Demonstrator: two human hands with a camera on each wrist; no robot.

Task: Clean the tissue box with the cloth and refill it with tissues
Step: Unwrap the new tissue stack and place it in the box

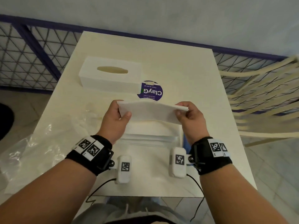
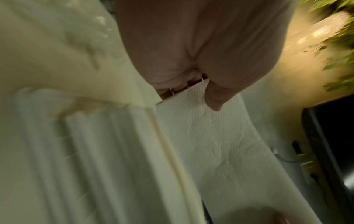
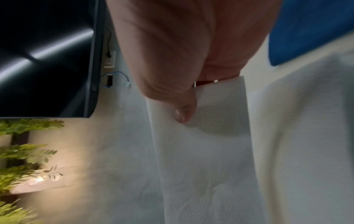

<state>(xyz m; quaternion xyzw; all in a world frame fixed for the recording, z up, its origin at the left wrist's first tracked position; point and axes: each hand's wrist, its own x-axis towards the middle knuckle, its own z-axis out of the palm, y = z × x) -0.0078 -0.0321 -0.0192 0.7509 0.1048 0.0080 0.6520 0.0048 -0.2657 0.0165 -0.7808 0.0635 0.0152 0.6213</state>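
Above the tabletop (image 1: 202, 75), the left hand (image 1: 115, 120) and right hand (image 1: 190, 118) each pinch one end of a folded tissue stack (image 1: 150, 111), near the white tissue box (image 1: 110, 73); it looks light, limp and tearable, so an end-on grip suits.

Tissue box (image 1: 110, 73) on table (image 1: 186, 65), behind held tissues (image 1: 150, 110).
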